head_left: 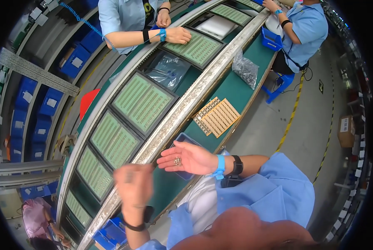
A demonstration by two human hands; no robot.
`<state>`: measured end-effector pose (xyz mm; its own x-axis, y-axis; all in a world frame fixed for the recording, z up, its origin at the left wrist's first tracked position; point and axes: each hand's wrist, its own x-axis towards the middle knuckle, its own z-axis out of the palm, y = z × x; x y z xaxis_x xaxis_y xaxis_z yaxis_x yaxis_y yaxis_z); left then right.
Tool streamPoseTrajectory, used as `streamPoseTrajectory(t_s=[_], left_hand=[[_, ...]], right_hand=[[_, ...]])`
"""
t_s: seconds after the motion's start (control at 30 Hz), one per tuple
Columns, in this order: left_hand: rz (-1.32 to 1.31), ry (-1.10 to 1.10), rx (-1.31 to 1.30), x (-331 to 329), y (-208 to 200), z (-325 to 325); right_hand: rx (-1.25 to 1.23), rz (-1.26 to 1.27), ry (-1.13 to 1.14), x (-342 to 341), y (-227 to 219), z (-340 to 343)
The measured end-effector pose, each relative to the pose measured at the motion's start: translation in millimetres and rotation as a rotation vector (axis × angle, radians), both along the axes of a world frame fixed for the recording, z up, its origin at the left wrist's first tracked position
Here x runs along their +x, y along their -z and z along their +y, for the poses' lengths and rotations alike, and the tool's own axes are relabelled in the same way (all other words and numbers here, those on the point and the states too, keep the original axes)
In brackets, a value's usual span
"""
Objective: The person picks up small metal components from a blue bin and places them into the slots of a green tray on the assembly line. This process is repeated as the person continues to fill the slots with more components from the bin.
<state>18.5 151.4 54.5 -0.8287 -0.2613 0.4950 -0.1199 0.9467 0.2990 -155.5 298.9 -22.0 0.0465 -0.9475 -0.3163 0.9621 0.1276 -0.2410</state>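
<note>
My right hand [186, 158] lies palm up above a small blue bin [181, 138] on the green bench, with a little heap of small metal parts [177, 161] resting in the palm. It wears a blue wrist strap and a black band. My left hand [132, 183] is blurred by motion just left of it, over the metal rail [182, 112] of the conveyor, with a black watch on the wrist. Its fingers look curled, but the blur hides whether they hold anything. Black trays with green circuit board panels [141, 102] run along the belt beyond the rail.
Tan perforated sheets [217, 116] and a clear bag of parts [245, 68] lie on the bench farther along. A co-worker's hand [178, 35] rests on a green panel across the belt. Another person [303, 29] sits at the top right. Blue bins [111, 233] stand near me and on the left shelves.
</note>
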Motion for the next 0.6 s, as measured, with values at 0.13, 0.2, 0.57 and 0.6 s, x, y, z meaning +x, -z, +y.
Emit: streamPoseTrajectory(t_s=[0.13,0.2,0.57,0.6], left_hand=[[-0.237,0.117,-0.073,-29.0,14.1,37.0],[-0.243,0.157,-0.098,-28.4,24.9,37.3],[-0.301,0.105,-0.022,-33.1,23.6,44.3],[-0.300,0.106,-0.023,-33.0,21.9,44.0]], right_hand=[[-0.029,-0.027,0.001,6.7,17.4,-0.2],[-0.034,-0.016,0.015,9.0,12.6,-0.2],[0.017,0.080,0.060,12.8,11.5,2.3],[-0.023,0.151,0.043,12.2,14.1,5.4]])
